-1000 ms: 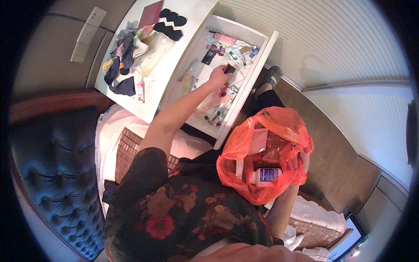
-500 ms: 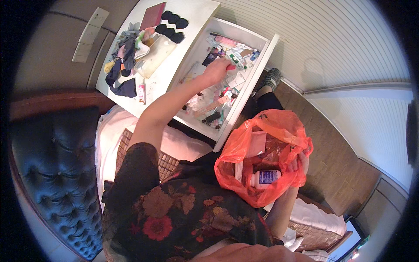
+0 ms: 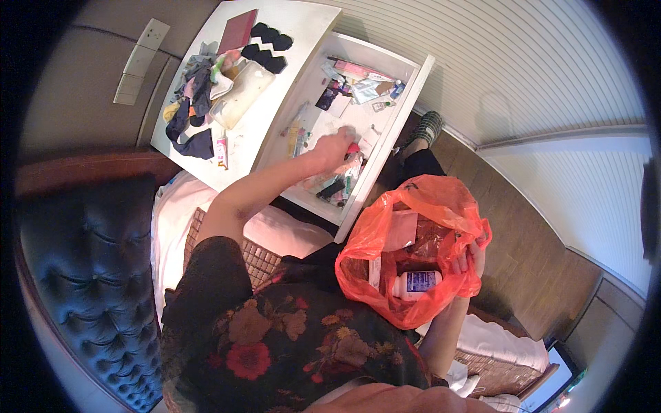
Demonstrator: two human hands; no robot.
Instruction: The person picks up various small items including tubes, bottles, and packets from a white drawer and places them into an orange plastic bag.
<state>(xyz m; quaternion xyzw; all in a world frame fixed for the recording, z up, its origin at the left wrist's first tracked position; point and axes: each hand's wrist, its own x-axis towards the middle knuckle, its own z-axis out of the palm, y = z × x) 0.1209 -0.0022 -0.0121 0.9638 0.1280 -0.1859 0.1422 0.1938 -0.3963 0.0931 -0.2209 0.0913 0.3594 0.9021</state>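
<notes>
the left hand (image 3: 334,148) (blurred) is out ahead, elbow (image 3: 226,206) slightly bent, and the right hand (image 3: 471,260) is curled.

Warm, uneven light glares off the white tabletop (image 3: 248,131); the left hand (image 3: 334,149) is motion-blurred. Fisheye distortion bends the margins; corners fall black.

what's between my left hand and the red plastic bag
In the head view: small items in the drawer, then its white front panel, then a dark strip, probably trousers.
</notes>
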